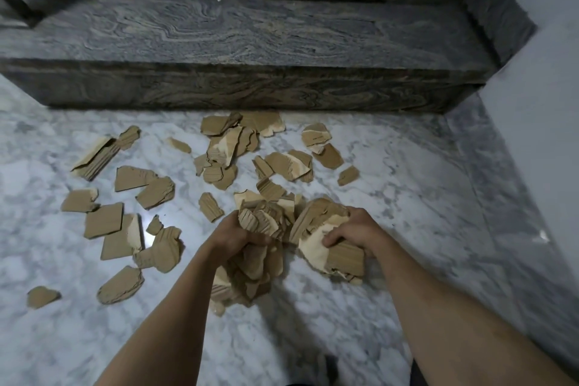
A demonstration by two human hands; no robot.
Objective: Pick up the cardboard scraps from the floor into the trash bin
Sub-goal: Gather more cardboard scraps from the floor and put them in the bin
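Several torn brown cardboard scraps (225,153) lie scattered over the white marble floor (391,185). My left hand (238,233) grips a thick bunch of scraps (250,263) that hangs below it, just above the floor. My right hand (354,233) holds a second bundle of larger scraps (332,254) beside the first, thumb curled over a pale torn piece. The two bundles touch in the middle. No trash bin shows in this view.
A dark veined stone step (250,37) runs across the back, with another riser behind it. A pale grey wall (539,122) closes the right side. More loose scraps (106,222) lie to the left of my hands.
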